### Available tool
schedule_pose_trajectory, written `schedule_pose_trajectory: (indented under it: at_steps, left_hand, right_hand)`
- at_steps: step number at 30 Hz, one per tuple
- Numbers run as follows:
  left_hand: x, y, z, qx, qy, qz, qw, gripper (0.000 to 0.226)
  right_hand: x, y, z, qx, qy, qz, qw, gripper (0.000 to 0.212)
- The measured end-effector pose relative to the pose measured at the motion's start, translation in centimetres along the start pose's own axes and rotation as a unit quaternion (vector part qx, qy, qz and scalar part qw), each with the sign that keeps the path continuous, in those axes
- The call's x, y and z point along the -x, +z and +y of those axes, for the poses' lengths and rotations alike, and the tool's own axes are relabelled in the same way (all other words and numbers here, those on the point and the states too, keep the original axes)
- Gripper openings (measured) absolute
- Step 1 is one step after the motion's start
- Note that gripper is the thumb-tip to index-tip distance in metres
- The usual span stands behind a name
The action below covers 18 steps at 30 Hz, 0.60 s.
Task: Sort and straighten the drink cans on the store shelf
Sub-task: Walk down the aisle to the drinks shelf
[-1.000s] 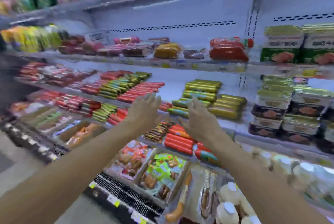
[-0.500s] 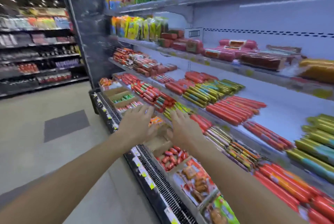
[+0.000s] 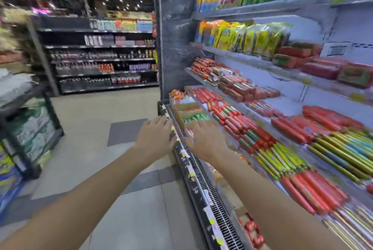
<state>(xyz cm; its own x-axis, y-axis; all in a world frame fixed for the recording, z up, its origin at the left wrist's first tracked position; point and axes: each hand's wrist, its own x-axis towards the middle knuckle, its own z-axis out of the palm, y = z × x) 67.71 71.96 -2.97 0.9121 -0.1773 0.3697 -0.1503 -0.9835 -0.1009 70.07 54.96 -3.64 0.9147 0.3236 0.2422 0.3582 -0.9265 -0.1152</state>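
I can't make out any drink cans within reach. The nearest candidates sit on the dark shelves [image 3: 101, 58] across the aisle, well apart from my hands, and they are too blurred for me to tell cans from bottles. The cooler [image 3: 262, 108] beside me carries sausages [image 3: 242, 126] and bagged snacks, not drinks.

So the main risk, as I judge it, is working the wrong stock: with my hands this close to the cooler's lower front, I could start tidying sausages instead of cans. The frame is smeared by motion too, so a reach made now could knock the cardboard trays [image 3: 187, 110] or clip the vent grille [image 3: 201, 169].

My left hand [image 3: 155, 138] hangs over the floor just beside the grille, fingers straight and slightly spread, holding nothing. My right hand [image 3: 205, 138] hovers over the cooler's front edge, fingers also extended and loosely fanned, empty. Whether either fingertip touches the grille I cannot tell.
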Motion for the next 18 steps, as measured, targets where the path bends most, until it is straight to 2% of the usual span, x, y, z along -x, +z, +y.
schedule_pose_trajectory:
  at_steps: [3,11,18]
  left_hand:
    - [-2.8,2.5,-3.5,0.011,-0.024,-0.010,1.000,0.051]
    - [-17.9,7.4,-13.6,-0.056,-0.063,-0.019,0.996,0.053]
    - [-30.3,11.6,-22.0,-0.070,-0.095,-0.026,0.993,0.051]
  right_hand:
    - [-5.5,1.2,-1.3,-0.009,-0.017,0.000,1.000,0.052]
    - [-24.7,5.1,-1.9,-0.045,-0.099,0.042,0.993,0.056]
    - [-41.3,8.1,-2.5,-0.068,-0.129,0.024,0.989,0.056]
